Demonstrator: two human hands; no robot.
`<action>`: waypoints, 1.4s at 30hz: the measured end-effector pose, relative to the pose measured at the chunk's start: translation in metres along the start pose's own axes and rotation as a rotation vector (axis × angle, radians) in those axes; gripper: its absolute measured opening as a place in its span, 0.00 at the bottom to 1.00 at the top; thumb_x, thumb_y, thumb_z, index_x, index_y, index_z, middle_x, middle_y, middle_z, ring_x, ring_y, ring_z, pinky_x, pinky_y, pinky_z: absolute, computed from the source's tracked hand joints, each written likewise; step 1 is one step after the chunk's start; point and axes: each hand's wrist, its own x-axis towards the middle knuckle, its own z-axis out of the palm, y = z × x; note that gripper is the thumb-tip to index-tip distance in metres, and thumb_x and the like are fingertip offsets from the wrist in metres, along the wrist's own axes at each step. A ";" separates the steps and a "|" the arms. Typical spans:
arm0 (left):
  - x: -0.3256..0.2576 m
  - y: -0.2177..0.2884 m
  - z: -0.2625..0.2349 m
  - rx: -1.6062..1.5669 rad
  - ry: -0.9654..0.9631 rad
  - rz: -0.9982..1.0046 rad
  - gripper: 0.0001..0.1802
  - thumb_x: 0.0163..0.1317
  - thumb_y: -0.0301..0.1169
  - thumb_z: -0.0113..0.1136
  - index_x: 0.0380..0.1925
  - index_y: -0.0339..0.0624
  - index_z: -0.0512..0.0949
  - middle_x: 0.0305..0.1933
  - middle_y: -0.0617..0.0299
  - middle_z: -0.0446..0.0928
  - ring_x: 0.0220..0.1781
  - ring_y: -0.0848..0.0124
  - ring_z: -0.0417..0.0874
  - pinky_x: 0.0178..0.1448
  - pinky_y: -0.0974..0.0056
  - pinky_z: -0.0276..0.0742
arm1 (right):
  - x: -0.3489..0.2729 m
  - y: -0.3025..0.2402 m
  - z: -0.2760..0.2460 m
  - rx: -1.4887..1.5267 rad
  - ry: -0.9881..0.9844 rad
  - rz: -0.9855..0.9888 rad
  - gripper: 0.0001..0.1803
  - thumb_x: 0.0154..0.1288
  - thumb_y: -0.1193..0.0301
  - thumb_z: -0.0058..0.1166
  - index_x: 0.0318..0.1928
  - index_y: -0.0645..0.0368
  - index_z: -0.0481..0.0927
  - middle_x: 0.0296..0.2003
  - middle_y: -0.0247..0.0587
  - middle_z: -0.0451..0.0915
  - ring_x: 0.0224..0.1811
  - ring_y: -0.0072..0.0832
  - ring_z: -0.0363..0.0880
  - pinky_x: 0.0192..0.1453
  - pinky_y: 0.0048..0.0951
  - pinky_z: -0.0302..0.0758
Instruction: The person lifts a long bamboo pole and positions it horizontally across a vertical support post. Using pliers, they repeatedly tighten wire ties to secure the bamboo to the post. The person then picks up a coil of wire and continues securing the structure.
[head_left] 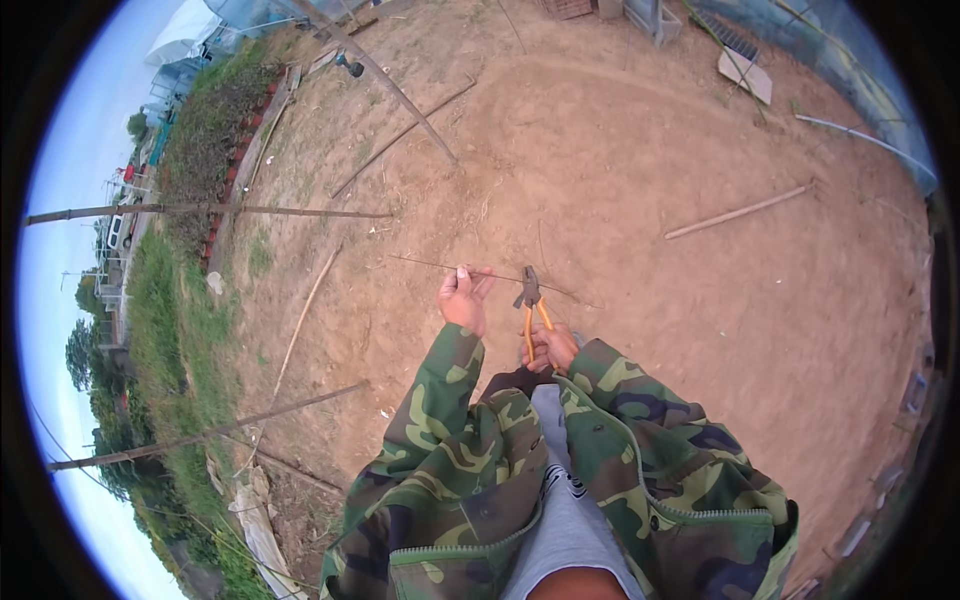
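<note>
Between thumb and fingers, my left hand pinches a thin, rust-brown wire that runs roughly level across the front of me. My right hand is wrapped round the orange handles of a pair of pliers. Their dark jaws point away from me and meet the wire to the right of my left hand. The wire's right end sticks out past the jaws. Whether the jaws are closed tight on it I cannot tell. Camouflage sleeves cover both my forearms.
Bare brown soil lies all around. Upright poles and a leaning pole stand to the left. A loose stick lies at the right, and a pale flat slab at the far right. Grass borders the left side.
</note>
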 end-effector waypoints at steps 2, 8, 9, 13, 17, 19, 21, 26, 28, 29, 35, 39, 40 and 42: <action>-0.002 0.003 0.006 0.014 0.012 -0.005 0.08 0.78 0.30 0.51 0.41 0.38 0.76 0.43 0.57 0.80 0.48 0.57 0.85 0.62 0.43 0.82 | 0.001 0.000 -0.002 0.028 -0.008 -0.018 0.25 0.69 0.71 0.39 0.63 0.67 0.73 0.39 0.50 0.82 0.37 0.38 0.85 0.43 0.36 0.86; -0.010 -0.003 0.004 -0.003 0.002 0.003 0.07 0.77 0.29 0.51 0.41 0.38 0.75 0.41 0.57 0.79 0.48 0.58 0.85 0.62 0.43 0.82 | -0.003 0.015 -0.004 0.079 0.024 0.025 0.26 0.63 0.77 0.37 0.62 0.70 0.73 0.42 0.54 0.81 0.42 0.44 0.85 0.48 0.43 0.87; -0.011 -0.003 0.005 -0.007 0.004 0.000 0.07 0.77 0.29 0.51 0.41 0.38 0.75 0.41 0.58 0.79 0.48 0.58 0.85 0.62 0.43 0.82 | -0.005 0.012 -0.002 0.075 0.031 0.038 0.27 0.63 0.77 0.37 0.62 0.70 0.72 0.42 0.54 0.80 0.43 0.46 0.84 0.49 0.44 0.87; -0.009 -0.002 0.008 -0.004 0.008 -0.002 0.07 0.77 0.29 0.51 0.41 0.38 0.75 0.41 0.58 0.79 0.48 0.58 0.85 0.63 0.42 0.82 | -0.006 0.007 -0.001 0.072 0.039 0.068 0.28 0.62 0.78 0.37 0.62 0.71 0.72 0.44 0.56 0.79 0.45 0.51 0.84 0.52 0.47 0.87; -0.007 -0.003 0.004 0.000 0.023 -0.008 0.07 0.77 0.29 0.50 0.41 0.38 0.75 0.41 0.58 0.79 0.48 0.58 0.85 0.63 0.42 0.82 | -0.005 0.008 -0.001 0.056 0.056 0.084 0.28 0.62 0.78 0.37 0.62 0.71 0.72 0.44 0.56 0.79 0.45 0.51 0.84 0.51 0.47 0.87; -0.006 -0.004 0.003 -0.009 0.003 -0.001 0.07 0.77 0.29 0.50 0.40 0.38 0.75 0.41 0.58 0.79 0.48 0.58 0.86 0.63 0.42 0.81 | -0.004 0.008 -0.001 0.046 0.051 0.074 0.28 0.62 0.77 0.37 0.63 0.71 0.72 0.43 0.56 0.79 0.44 0.50 0.84 0.50 0.46 0.87; -0.006 -0.005 0.002 -0.017 -0.002 0.003 0.07 0.77 0.29 0.50 0.40 0.38 0.75 0.41 0.58 0.79 0.48 0.58 0.86 0.64 0.42 0.81 | -0.004 0.007 -0.002 0.037 0.052 0.070 0.27 0.62 0.77 0.38 0.62 0.71 0.73 0.42 0.54 0.80 0.42 0.47 0.84 0.48 0.44 0.87; -0.009 -0.006 0.002 -0.028 -0.006 0.007 0.07 0.77 0.29 0.51 0.40 0.38 0.75 0.41 0.58 0.79 0.48 0.58 0.86 0.64 0.42 0.81 | -0.003 0.010 -0.008 -0.001 0.059 0.049 0.17 0.68 0.70 0.44 0.52 0.67 0.77 0.34 0.46 0.82 0.32 0.37 0.84 0.40 0.35 0.85; -0.009 -0.007 -0.002 -0.016 0.001 0.013 0.07 0.77 0.29 0.51 0.40 0.38 0.76 0.41 0.58 0.80 0.48 0.57 0.86 0.64 0.42 0.80 | -0.002 0.010 -0.007 0.000 0.032 0.042 0.15 0.72 0.63 0.50 0.43 0.65 0.78 0.29 0.44 0.80 0.31 0.35 0.85 0.38 0.32 0.84; -0.010 -0.008 -0.003 -0.011 0.004 0.017 0.07 0.77 0.29 0.52 0.40 0.38 0.76 0.41 0.59 0.80 0.48 0.57 0.86 0.64 0.42 0.80 | -0.003 0.012 -0.006 -0.001 0.018 0.037 0.17 0.73 0.60 0.53 0.39 0.64 0.79 0.27 0.42 0.79 0.30 0.34 0.85 0.38 0.31 0.84; -0.017 0.001 0.011 -0.061 -0.021 -0.029 0.07 0.77 0.30 0.52 0.40 0.39 0.77 0.42 0.57 0.81 0.50 0.56 0.85 0.63 0.43 0.80 | -0.002 0.017 0.005 0.105 0.006 0.060 0.20 0.70 0.55 0.64 0.33 0.60 0.76 0.24 0.39 0.78 0.26 0.31 0.82 0.34 0.34 0.82; -0.019 -0.001 0.013 -0.010 0.020 -0.049 0.07 0.77 0.30 0.52 0.40 0.39 0.77 0.42 0.55 0.82 0.50 0.57 0.85 0.61 0.44 0.81 | 0.002 0.024 0.005 0.118 0.002 0.062 0.16 0.67 0.63 0.67 0.31 0.58 0.75 0.21 0.33 0.74 0.21 0.25 0.76 0.29 0.30 0.79; -0.020 -0.001 0.014 -0.006 0.025 -0.046 0.08 0.77 0.30 0.52 0.40 0.39 0.77 0.42 0.54 0.82 0.50 0.57 0.85 0.61 0.45 0.81 | 0.000 0.024 0.010 0.097 0.054 0.030 0.15 0.67 0.66 0.67 0.31 0.57 0.75 0.20 0.31 0.72 0.18 0.22 0.71 0.24 0.29 0.75; -0.021 -0.001 0.015 -0.003 0.029 -0.042 0.08 0.77 0.30 0.52 0.40 0.40 0.77 0.41 0.54 0.83 0.49 0.57 0.85 0.60 0.46 0.81 | 0.006 0.031 0.007 0.119 0.036 0.023 0.14 0.67 0.66 0.68 0.31 0.57 0.75 0.19 0.31 0.71 0.17 0.22 0.70 0.22 0.30 0.73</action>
